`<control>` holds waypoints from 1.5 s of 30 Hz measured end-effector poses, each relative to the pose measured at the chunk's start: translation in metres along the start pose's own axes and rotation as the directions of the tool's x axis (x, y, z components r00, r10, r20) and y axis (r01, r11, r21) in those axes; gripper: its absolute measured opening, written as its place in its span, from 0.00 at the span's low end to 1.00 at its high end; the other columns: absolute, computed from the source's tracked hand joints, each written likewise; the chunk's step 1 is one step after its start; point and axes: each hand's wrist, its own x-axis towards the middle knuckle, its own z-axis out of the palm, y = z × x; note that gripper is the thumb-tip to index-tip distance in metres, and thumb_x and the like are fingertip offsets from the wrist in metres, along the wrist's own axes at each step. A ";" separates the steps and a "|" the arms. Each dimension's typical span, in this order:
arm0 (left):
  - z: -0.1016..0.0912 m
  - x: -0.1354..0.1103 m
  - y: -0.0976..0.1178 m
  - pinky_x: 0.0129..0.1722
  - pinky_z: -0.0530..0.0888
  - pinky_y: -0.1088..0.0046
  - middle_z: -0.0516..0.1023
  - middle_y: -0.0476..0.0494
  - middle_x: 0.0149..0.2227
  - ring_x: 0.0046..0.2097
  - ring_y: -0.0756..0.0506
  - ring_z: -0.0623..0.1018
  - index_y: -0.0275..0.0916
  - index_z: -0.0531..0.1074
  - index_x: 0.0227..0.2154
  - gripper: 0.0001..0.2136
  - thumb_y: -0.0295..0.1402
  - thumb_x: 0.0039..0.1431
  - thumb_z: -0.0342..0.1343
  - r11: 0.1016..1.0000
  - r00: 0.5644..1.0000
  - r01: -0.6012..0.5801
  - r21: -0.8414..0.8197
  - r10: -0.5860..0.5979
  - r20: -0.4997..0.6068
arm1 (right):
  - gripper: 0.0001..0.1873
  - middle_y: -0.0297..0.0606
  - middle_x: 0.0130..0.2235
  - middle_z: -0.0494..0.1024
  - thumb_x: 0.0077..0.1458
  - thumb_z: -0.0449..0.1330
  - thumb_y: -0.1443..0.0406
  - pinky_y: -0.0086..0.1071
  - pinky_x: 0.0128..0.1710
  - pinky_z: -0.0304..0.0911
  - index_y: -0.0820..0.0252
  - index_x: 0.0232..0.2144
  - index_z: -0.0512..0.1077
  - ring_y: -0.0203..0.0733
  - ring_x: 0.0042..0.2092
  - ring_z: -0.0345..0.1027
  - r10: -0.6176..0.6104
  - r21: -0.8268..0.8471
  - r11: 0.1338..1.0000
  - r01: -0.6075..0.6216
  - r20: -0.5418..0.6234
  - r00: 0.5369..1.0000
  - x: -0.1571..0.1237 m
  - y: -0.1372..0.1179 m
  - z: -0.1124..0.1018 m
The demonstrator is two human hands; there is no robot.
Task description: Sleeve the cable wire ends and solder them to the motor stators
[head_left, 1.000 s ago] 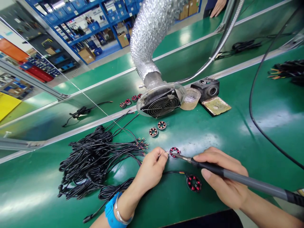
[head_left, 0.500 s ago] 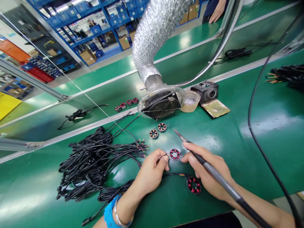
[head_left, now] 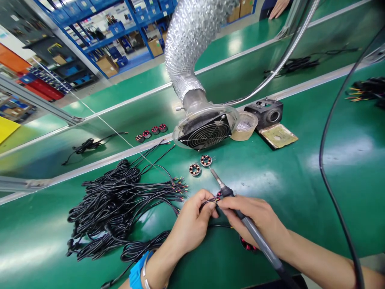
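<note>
My left hand pinches the thin wire end of a black cable beside a small motor stator with red windings. In my right hand is a soldering iron, its tip pointing up and away toward two copper-wound stators. My right thumb and forefinger meet the wires at the left fingertips and cover much of the red stator. Under the right hand, another red-wound stator is mostly hidden. To the left lies a large heap of black cables with bared coloured ends.
A fume extractor on a silver duct hangs behind the hands. Right of it are a round tub, an iron stand and a sponge tray. A black cord loops at right. Another person's hand shows at the back.
My right hand has moved left to the wires at my left fingertips, bringing the iron across the red stator. The left hand keeps its pinch. The view has shifted slightly.
</note>
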 end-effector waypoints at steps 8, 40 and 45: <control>0.000 0.000 -0.001 0.36 0.64 0.74 0.72 0.52 0.29 0.33 0.49 0.69 0.40 0.66 0.33 0.08 0.34 0.68 0.48 1.000 1.000 0.013 -0.013 -0.013 0.010 | 0.19 0.33 0.40 0.81 0.60 0.58 0.75 0.25 0.39 0.70 0.53 0.51 0.68 0.33 0.34 0.75 -0.001 -0.045 0.999 0.000 -0.009 1.000 -0.005 0.001 0.000; 0.002 0.006 0.004 0.37 0.70 0.73 0.81 0.45 0.31 0.34 0.46 0.76 0.35 0.78 0.28 0.08 0.33 0.57 0.56 0.994 0.991 0.056 -0.092 -0.067 -0.114 | 0.18 0.37 0.39 0.78 0.58 0.56 0.72 0.29 0.39 0.73 0.55 0.51 0.66 0.38 0.36 0.76 -0.030 -0.095 0.995 0.036 0.059 0.998 0.018 0.017 -0.011; 0.002 0.002 0.011 0.37 0.72 0.68 0.81 0.43 0.33 0.36 0.43 0.78 0.38 0.80 0.30 0.11 0.31 0.61 0.52 0.984 0.984 -0.062 0.165 0.088 -0.157 | 0.19 0.38 0.41 0.79 0.60 0.54 0.71 0.34 0.40 0.75 0.50 0.52 0.65 0.44 0.39 0.78 -0.012 -0.103 0.994 0.026 0.141 0.990 0.019 0.018 -0.009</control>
